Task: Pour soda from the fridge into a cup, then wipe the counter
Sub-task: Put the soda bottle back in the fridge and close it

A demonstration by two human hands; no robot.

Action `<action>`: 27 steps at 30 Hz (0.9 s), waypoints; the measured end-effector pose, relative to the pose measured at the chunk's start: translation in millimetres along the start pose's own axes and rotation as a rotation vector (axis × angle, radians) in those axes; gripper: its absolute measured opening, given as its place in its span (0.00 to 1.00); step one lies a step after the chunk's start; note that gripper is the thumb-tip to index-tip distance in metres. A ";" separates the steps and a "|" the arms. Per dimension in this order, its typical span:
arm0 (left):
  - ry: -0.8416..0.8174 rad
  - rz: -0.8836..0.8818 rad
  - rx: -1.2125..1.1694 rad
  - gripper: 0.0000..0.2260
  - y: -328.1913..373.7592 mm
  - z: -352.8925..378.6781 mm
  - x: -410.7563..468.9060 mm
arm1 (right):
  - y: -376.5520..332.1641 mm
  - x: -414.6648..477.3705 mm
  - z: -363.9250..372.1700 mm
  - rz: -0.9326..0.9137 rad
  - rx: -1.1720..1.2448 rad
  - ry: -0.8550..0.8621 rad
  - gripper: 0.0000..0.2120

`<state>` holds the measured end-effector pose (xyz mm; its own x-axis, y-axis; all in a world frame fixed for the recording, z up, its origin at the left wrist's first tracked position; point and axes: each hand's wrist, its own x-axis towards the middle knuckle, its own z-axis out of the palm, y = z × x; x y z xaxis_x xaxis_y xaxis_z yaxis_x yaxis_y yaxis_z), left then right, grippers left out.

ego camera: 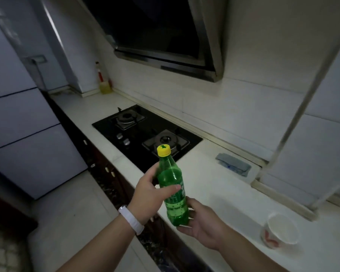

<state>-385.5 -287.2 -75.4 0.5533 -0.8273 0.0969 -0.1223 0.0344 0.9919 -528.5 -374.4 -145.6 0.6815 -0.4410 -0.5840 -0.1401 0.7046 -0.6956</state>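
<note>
A green soda bottle [173, 190] with a yellow cap, still screwed on, is held upright and slightly tilted above the counter's front edge. My left hand [147, 197] grips its middle, thumb across the label. My right hand [202, 222] cups the bottle's base from below and the right. A white paper cup [281, 230] with red marks stands on the white counter [214, 185] to the right. A grey cloth [234, 163] lies folded by the wall behind the bottle. The closed fridge [22, 124] stands at the left.
A black two-burner gas hob [145, 132] is set in the counter behind the bottle, under a range hood [165, 36]. A yellow bottle [105, 83] stands in the far corner. A sliding window frame [294, 118] rises at the right. Dark cabinet fronts run below the counter.
</note>
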 end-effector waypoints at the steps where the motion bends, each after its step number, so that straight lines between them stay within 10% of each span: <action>1: 0.015 -0.001 -0.006 0.25 -2.6 -19.4 0.8 | 2.5 8.5 17.5 0.003 -0.012 0.001 0.15; 27: 0.571 -0.098 -0.193 0.18 -75.0 -381.5 -20.3 | 78.2 189.9 367.7 0.252 -0.409 -0.261 0.16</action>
<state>-73.2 -59.0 -120.4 0.9154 -0.4019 -0.0201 0.0735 0.1179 0.9903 -145.9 -198.7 -157.1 0.7387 -0.0972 -0.6669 -0.5547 0.4743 -0.6836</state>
